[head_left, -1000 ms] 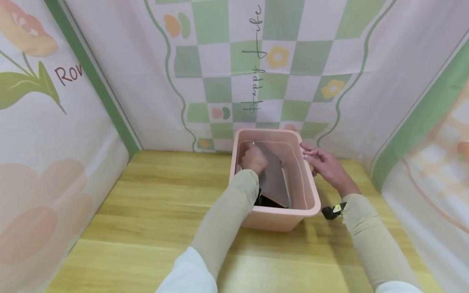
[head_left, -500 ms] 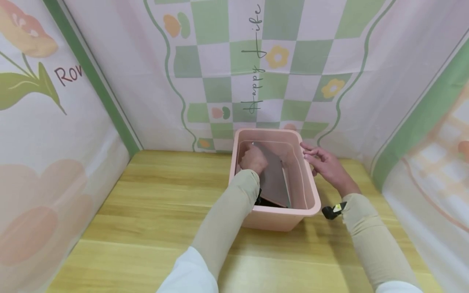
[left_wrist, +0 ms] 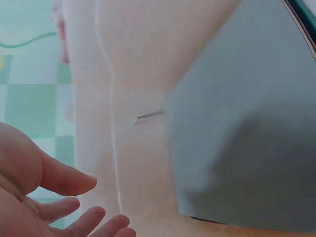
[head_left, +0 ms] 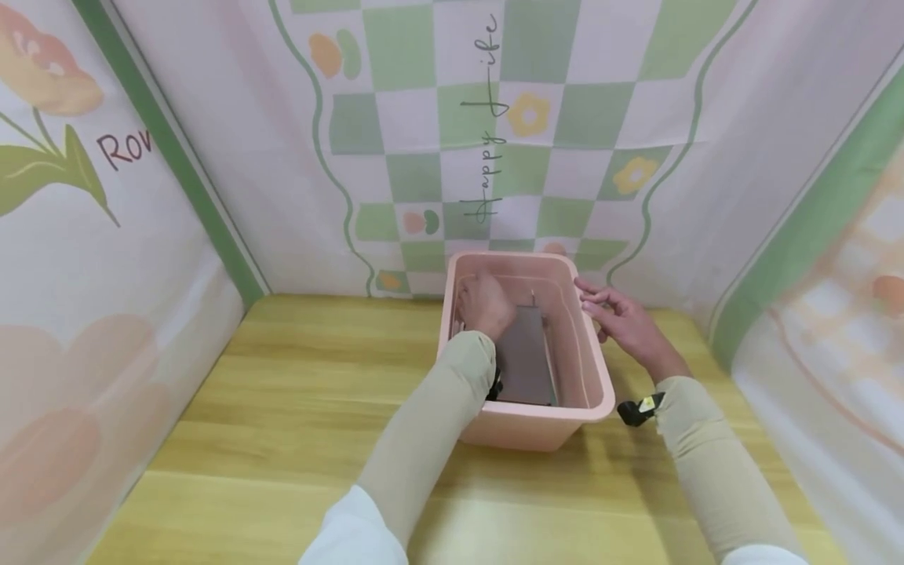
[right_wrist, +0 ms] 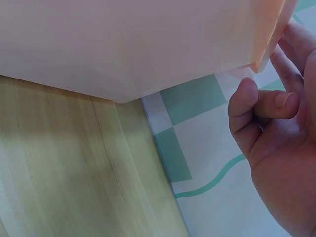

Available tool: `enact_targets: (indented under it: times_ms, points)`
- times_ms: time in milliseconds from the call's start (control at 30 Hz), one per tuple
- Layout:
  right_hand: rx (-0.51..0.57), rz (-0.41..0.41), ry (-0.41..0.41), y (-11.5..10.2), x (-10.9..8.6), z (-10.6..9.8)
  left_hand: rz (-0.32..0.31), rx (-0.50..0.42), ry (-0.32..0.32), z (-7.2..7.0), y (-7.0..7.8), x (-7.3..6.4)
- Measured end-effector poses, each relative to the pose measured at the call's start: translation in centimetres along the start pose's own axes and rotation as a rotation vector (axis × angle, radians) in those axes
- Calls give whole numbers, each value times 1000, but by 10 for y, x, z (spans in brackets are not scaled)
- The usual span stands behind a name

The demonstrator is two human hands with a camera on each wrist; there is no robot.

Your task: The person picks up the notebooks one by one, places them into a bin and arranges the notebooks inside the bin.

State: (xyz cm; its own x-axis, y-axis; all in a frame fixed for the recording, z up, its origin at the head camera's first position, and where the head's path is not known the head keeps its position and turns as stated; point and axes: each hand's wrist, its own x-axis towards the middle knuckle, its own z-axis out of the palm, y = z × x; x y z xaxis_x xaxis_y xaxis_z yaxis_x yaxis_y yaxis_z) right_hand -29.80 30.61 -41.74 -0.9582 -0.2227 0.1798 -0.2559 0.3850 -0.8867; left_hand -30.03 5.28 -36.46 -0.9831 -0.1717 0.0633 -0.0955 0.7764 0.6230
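Observation:
A pink plastic bin [head_left: 504,430] stands on the table. Inside it lies a flat grey rectangular thing [head_left: 526,357], like a notebook cover, whose broad grey face [left_wrist: 237,113] fills much of the left wrist view. My left hand [head_left: 486,304] is down in the bin above its far left part. In the left wrist view the left hand [left_wrist: 54,197] has loose, bent fingers with nothing between them, apart from the grey thing. From outside, my right hand [head_left: 625,318] touches the bin's right rim with its fingertips; in the right wrist view other fingers of the right hand [right_wrist: 281,123] bend below the rim.
A wood-grain table [head_left: 304,408] carries the bin near its back edge. A printed cloth wall [head_left: 395,118] rises close behind, with side cloths at left and right. A short dark mark [left_wrist: 148,116] shows on the bin's inner wall. Another layer with a teal edge [left_wrist: 302,24] shows beside the grey thing.
The grey thing, slanted across the bin before, now lies straighter along it and its far end sits nearer. My left hand's fingers have come off it. The right hand stays at the rim.

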Motion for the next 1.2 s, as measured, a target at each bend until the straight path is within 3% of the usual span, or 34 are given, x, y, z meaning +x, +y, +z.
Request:
enact_targets:
  times_ms: [133, 233, 400, 667, 767, 967, 1200]
  points:
    - [-7, 9, 6, -2, 2, -1, 70, 27, 52, -9, 4, 2]
    - [-15, 19, 4, -3, 3, -3, 107, 32, 44, -19, 8, 1]
    - [-25, 24, 8, -3, 2, -5, 204, 43, -78, -36, 11, 0]
    - [-40, 36, 15, -2, -3, -7, 438, 127, -294, -65, 21, 3]
    - [-58, 57, 8, -5, -3, -7, 503, 141, -325, -77, 23, 3]
    - [-75, 88, 2, -11, -3, -8, 521, 81, -264, -90, 25, 2]
    - [-73, 85, 35, -13, -8, -11, 504, 150, -138, -95, 30, -2]
